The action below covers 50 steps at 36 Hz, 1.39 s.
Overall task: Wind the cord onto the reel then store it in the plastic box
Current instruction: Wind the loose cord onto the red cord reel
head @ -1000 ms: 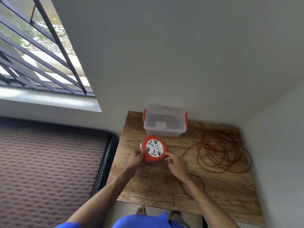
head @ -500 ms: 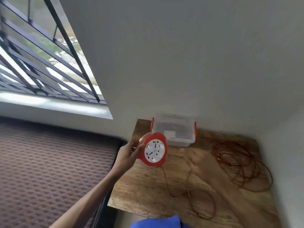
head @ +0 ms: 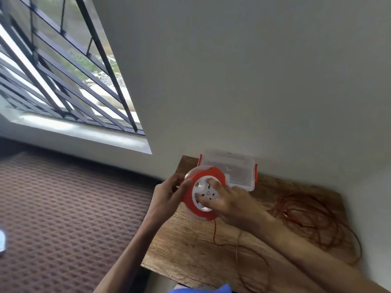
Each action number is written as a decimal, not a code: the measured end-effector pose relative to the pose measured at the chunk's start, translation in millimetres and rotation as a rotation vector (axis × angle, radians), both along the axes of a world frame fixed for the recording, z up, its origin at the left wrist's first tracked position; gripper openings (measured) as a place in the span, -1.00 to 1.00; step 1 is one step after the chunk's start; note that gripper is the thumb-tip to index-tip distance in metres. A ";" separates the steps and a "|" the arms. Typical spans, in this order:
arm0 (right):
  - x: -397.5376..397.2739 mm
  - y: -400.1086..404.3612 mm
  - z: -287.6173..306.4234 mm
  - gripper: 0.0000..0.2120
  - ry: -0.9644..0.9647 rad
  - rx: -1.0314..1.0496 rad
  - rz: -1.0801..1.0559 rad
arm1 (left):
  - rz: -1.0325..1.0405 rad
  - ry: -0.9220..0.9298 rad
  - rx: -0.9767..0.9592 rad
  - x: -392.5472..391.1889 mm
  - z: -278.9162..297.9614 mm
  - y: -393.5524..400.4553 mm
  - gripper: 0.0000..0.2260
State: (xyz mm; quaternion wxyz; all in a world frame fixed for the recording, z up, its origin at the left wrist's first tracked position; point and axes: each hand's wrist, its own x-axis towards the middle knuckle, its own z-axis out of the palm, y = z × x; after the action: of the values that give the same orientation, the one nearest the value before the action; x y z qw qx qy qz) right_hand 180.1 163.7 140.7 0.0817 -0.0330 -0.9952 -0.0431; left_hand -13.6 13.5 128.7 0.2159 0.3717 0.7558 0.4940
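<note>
I hold a round orange reel (head: 191, 199) with a white socket face upright above the left part of the wooden table (head: 190, 246). My left hand (head: 169, 195) grips its left rim. My right hand (head: 230, 203) has its fingers pressed on the white face. A thin orange cord (head: 317, 220) hangs from the reel's bottom and lies in loose loops over the right side of the table. The clear plastic box (head: 237, 166) with orange latches stands behind the reel against the wall, lid on.
The table sits in a corner, walls behind and to the right. Left of it lies a patterned brown mattress (head: 74, 218) under a barred window (head: 53, 70). Cord loops reach the table's front edge.
The reel was lifted off the table by my left hand. My right hand left the cord and now presses on the reel's white face. The camera moved closer.
</note>
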 end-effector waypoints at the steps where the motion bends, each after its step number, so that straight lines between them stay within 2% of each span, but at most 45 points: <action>1: -0.9 0.9 3.9 -0.30 -0.006 0.018 0.000 | 0.005 0.005 -0.002 -0.2 0.8 1.2 -0.65; 5: -2.4 2.3 15.4 -0.29 -0.045 0.008 -0.014 | -0.006 0.046 0.008 -3.5 7.9 7.1 -0.66; 8: -1.3 13.5 26.8 -0.33 -0.051 -0.013 0.102 | -0.054 0.039 -0.034 -8.7 14.4 11.1 -0.76; 11: 3.6 33.9 34.2 -0.44 -0.058 0.067 0.249 | -0.144 0.075 -0.067 -13.0 18.6 12.3 -0.90; 14: 10.7 43.1 31.2 -0.49 -0.060 0.149 0.332 | -0.188 0.130 -0.086 -15.9 24.7 15.9 -0.88; 17: 14.0 40.9 21.8 -0.43 -0.093 0.233 0.404 | -0.214 0.181 -0.109 -15.4 29.8 22.4 -0.87; 20: 11.9 38.9 22.1 -0.35 -0.077 0.215 0.345 | -0.261 0.211 -0.119 -12.1 30.9 26.9 -0.92; 23: 9.1 35.6 19.6 -0.43 -0.094 0.228 0.293 | -0.246 0.246 -0.131 -10.0 31.3 30.1 -0.78; 27: 8.5 37.6 13.2 -0.38 -0.100 0.228 0.211 | -0.211 0.233 -0.117 -6.8 35.8 30.5 -0.67; 35: 11.8 45.4 14.8 -0.35 -0.082 0.216 0.192 | -0.164 0.218 -0.089 1.3 34.1 28.7 -0.74; 38: 12.7 47.5 11.6 -0.40 -0.041 0.191 0.164 | -0.179 0.223 -0.091 4.7 31.1 29.7 -0.74; 40: 12.4 45.6 8.3 -0.46 0.015 0.131 0.083 | -0.168 0.212 -0.069 6.7 27.0 30.9 -0.72; 43: 8.5 37.0 4.7 -0.36 0.170 -0.034 -0.130 | -0.136 0.164 0.011 12.0 21.2 32.1 -0.75; 46: 3.0 25.7 0.5 -0.35 0.345 -0.219 -0.360 | -0.082 0.169 0.031 20.8 14.7 34.4 -0.82; 48: -1.3 16.0 0.6 -0.34 0.378 -0.522 -0.575 | -0.005 0.216 0.019 29.4 9.4 37.3 -0.65; 50: -7.9 6.1 0.6 -0.35 0.435 -0.976 -0.771 | 0.026 0.188 0.092 44.3 2.7 39.2 -0.61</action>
State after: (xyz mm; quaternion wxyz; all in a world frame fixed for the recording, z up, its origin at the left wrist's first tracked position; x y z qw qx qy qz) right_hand 172.2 169.8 141.3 0.2351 -0.4283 -0.7781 0.3947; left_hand 30.7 52.7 131.4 0.1202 0.4160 0.7541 0.4938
